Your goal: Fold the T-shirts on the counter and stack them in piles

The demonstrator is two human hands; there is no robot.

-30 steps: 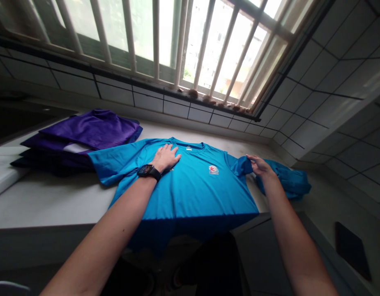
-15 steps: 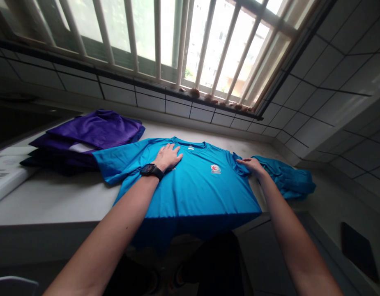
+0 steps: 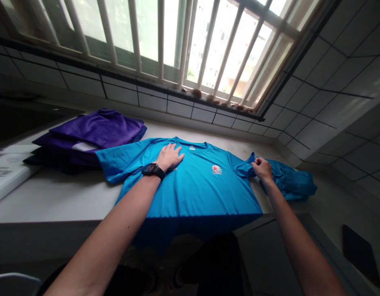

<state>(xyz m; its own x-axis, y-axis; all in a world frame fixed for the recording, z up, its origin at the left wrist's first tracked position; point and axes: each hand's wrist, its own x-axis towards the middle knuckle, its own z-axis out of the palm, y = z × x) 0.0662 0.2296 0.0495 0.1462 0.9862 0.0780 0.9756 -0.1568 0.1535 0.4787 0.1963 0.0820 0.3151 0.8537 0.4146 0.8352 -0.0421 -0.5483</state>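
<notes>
A blue T-shirt (image 3: 202,193) lies spread on the counter, collar toward the window, its lower part hanging over the front edge. It has a small red-and-white emblem (image 3: 217,169) on the chest. My left hand (image 3: 169,157), with a black watch on the wrist, rests flat on the upper chest with its fingers spread. At the far side, my right hand (image 3: 262,168) pinches the end of the shirt's right-hand sleeve (image 3: 240,165) between thumb and fingers. Just beyond that hand lies a crumpled blue garment (image 3: 293,183).
Folded purple clothes (image 3: 97,129) are stacked on the left, partly touching the other sleeve. Beside them is a white box (image 3: 11,172) with a label. A barred window (image 3: 160,41) and tiled wall rise behind the counter (image 3: 54,201). A dark flat object (image 3: 360,253) lies at lower right.
My right hand has moved outward to the right, drawing the sleeve out straighter from its bunched state. My left hand stays on the chest of the shirt.
</notes>
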